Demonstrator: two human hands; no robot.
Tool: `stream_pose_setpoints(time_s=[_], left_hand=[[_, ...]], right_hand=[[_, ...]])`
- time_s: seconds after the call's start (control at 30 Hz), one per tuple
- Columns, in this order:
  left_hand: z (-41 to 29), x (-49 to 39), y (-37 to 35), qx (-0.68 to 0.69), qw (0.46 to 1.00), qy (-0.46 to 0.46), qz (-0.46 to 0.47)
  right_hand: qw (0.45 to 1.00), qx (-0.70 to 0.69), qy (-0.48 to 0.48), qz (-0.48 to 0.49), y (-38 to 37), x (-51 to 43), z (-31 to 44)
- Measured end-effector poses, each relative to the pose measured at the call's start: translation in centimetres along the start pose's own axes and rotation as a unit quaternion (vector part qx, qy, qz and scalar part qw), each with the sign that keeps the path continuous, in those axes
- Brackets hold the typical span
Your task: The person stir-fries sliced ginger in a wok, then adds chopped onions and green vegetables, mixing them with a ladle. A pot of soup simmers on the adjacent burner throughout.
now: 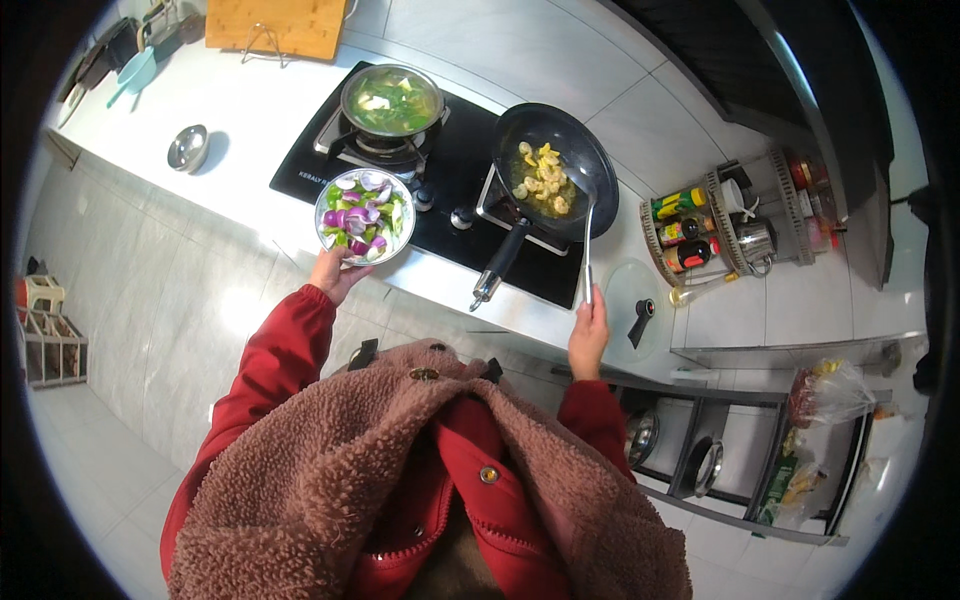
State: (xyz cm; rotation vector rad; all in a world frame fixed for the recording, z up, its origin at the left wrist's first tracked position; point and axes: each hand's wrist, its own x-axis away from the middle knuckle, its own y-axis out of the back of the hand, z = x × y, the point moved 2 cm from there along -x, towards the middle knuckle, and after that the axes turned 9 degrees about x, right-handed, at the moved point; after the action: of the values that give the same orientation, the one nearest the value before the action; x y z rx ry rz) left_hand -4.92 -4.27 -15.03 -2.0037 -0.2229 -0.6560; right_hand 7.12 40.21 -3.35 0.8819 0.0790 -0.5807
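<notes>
My left hand [336,274] grips the near rim of a bowl [405,238] filled with cut purple onion [358,219] and green pepper pieces. The bowl is held over the front left edge of the black gas hob [480,271]. In my right hand [588,339] is the handle of a metal spatula [589,247], whose head rests inside a dark wok [600,161]. Yellowish cooked pieces, which look like shrimp and egg [546,178], lie in liquid in the wok. The wok's black handle [510,251] points toward me, untouched.
A pan of green soup [396,97] sits on the left burner. A small steel bowl [188,148] and a wooden cutting board [274,26] are on the left counter. Seasoning bottles [681,231] fill a rack at right, beside a glass lid [622,300]. Below stands a dark shelf [694,435].
</notes>
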Motion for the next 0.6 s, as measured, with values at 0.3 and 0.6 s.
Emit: stream_pose_setpoints(time_s=[0.3, 0.6], left_hand=[[0.4, -1.4, 0.8, 0.039, 0.997, 0.066, -0.008], [0.2, -1.6, 0.8, 0.030, 0.996, 0.088, -0.011]], right_hand=[[0.986, -0.152, -0.068, 0.004, -3.7, 5.8, -0.8], [0.980, -0.132, -0.135, 0.068, -4.0, 7.3, 0.5]])
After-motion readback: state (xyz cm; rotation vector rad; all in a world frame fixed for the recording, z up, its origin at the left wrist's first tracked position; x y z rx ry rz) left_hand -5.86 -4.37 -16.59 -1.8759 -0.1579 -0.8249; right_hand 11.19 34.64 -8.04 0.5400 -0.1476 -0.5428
